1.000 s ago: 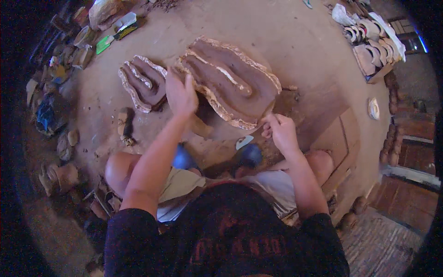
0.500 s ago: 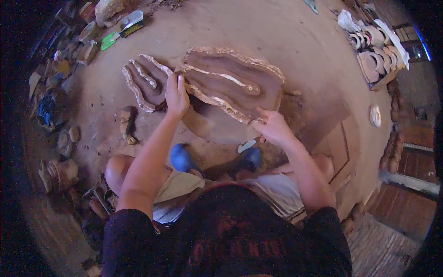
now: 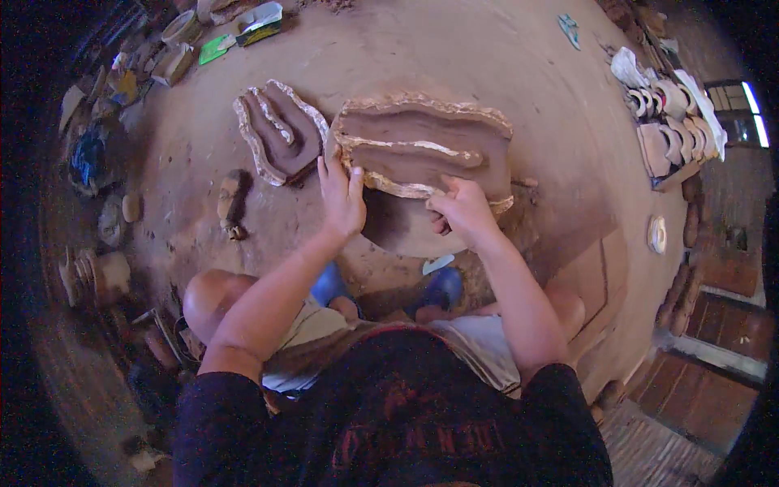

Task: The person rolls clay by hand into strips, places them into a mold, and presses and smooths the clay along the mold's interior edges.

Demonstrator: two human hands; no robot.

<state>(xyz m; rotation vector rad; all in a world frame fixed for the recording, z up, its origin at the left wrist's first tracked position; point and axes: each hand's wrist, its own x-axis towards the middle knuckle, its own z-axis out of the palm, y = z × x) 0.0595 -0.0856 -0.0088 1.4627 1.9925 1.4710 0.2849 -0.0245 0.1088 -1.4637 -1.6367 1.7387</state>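
A brown clay tray [image 3: 389, 130] with a wavy, pale, rough rim and a long pale-topped ridge down its middle is in front of me. My left hand [image 3: 344, 199] lies against its left near corner, fingers stretched out and thumb toward the near rim. At the near rim, right of the middle, my right hand [image 3: 462, 213] pinches the edge, its other fingers curled below. Just left of the tray lies a smaller clay piece [image 3: 306, 130] of similar make, also with a wavy rim and inner ridge. Under the tray shows a pale rounded surface [image 3: 406, 231].
A cloth-wrapped clay stick [image 3: 231, 199] lies on the ground left of my arm. A pale flat scraper [image 3: 438, 264] rests near my blue shoes [image 3: 442, 286]. Curved clay pieces [image 3: 673, 134] are stacked at the far right; tubs and a green item [image 3: 214, 49] sit far left.
The large tray's near rim now appears higher and its angle flatter. My right hand has moved left along that rim, and my left hand has slid down to the near corner.
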